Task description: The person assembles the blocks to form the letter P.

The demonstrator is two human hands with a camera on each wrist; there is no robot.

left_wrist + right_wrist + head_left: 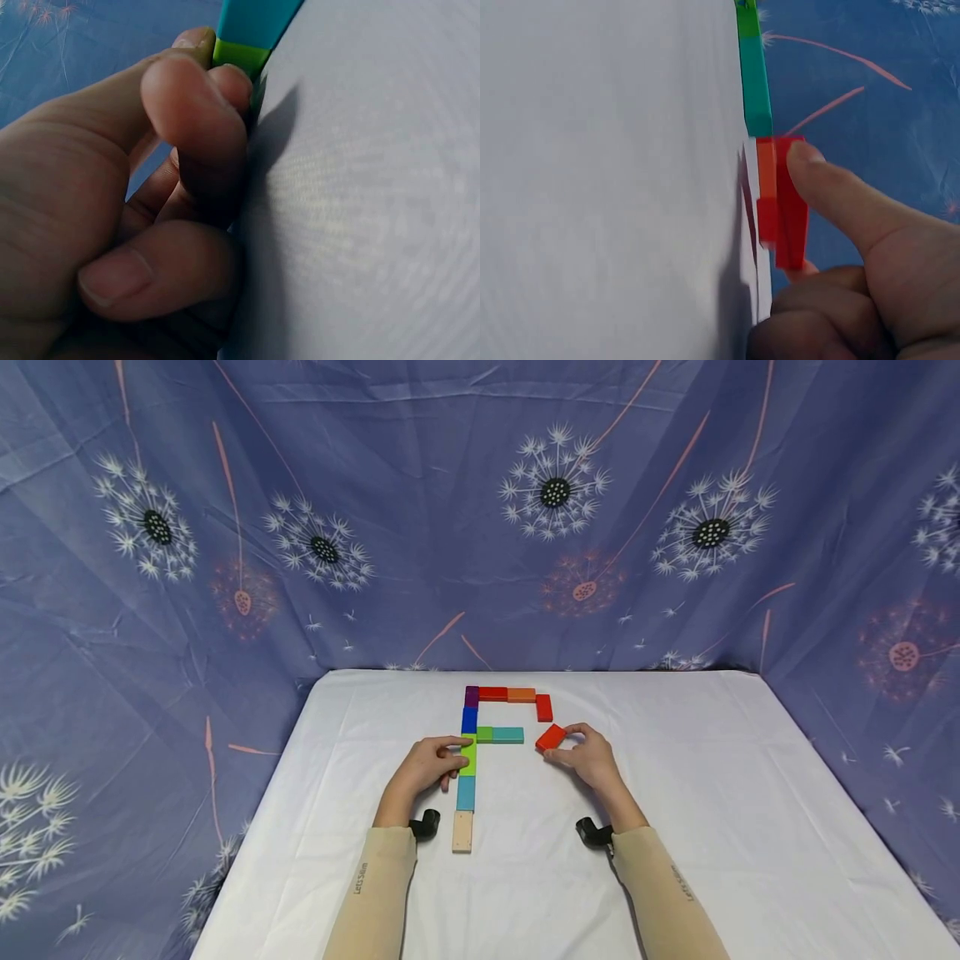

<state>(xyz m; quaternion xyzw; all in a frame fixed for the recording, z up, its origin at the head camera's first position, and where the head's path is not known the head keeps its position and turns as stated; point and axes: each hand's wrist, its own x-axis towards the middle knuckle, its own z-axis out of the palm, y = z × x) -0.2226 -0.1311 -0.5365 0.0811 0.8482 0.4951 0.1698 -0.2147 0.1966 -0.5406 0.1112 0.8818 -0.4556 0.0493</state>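
Coloured flat blocks lie on a white table (675, 827) in a letter shape. A column runs from a purple block (472, 696) through blue (469, 720), lime green (468, 757) and light blue (466, 792) to a bare wood block (462, 831). A top row of red (492, 693) and orange (521, 695) blocks ends at a red block (543, 707). A green (484, 734) and a teal block (507, 735) form a middle bar. My left hand (433, 763) rests with curled fingers against the lime green block (238, 54). My right hand (583, 752) pinches a loose red block (551, 737) (791, 202), tilted, beside the teal block.
A blue cloth printed with dandelions (555, 493) hangs behind and at both sides of the table. Black wrist camera mounts (425, 823) sit at both wrists. The table's front edge is out of view below.
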